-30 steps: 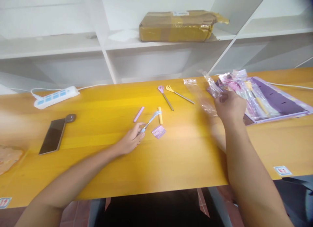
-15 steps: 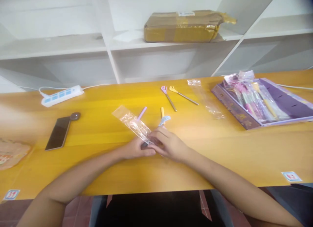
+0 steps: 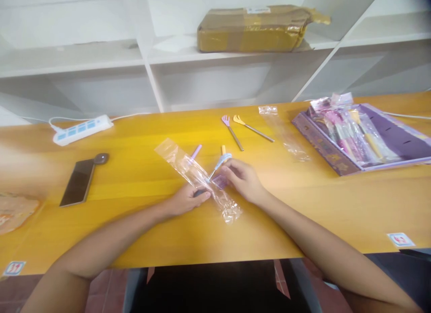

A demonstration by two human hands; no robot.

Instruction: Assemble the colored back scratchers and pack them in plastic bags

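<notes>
A light-blue claw-headed back scratcher [image 3: 222,160] with a thin metal rod slants down toward my left hand. My right hand [image 3: 245,180] pinches it near the claw. My left hand [image 3: 190,198] is closed on a long clear plastic sleeve [image 3: 177,156], which crosses in front of its fingers. A small dark part shows between left thumb and fingers; I cannot make out what it is. Beyond the hands lie a purple handle [image 3: 196,151] and a yellow handle [image 3: 223,149]. A purple back scratcher [image 3: 232,132] and a yellow back scratcher [image 3: 253,128] rest farther back.
At the right stands a purple box [image 3: 340,162] holding several wrapped items. Another clear sleeve [image 3: 286,135] lies beside it. To the left are a power strip [image 3: 82,130], a phone [image 3: 77,182] and a brown bag [image 3: 16,212]. A taped parcel [image 3: 252,30] sits on the shelf behind.
My right hand has moved slightly up and right, away from my left hand. More of the blue scratcher's rod and the lower end of the sleeve now show. The view has shifted slightly.
</notes>
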